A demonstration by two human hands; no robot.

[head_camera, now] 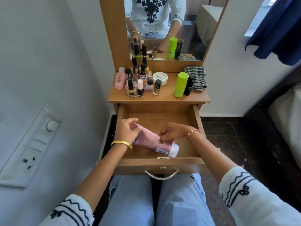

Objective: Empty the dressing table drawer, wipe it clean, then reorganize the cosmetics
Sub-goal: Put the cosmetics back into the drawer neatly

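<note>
Gripping a soft, light pink tube (152, 141) over the open drawer (196, 118), left hand (128, 128) pinches its crimped end, right hand (170, 133) its middle.

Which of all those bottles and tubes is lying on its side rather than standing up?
The pink tube with the white cap, held over the open drawer by both hands. Every bottle on the tabletop stands upright.
</note>
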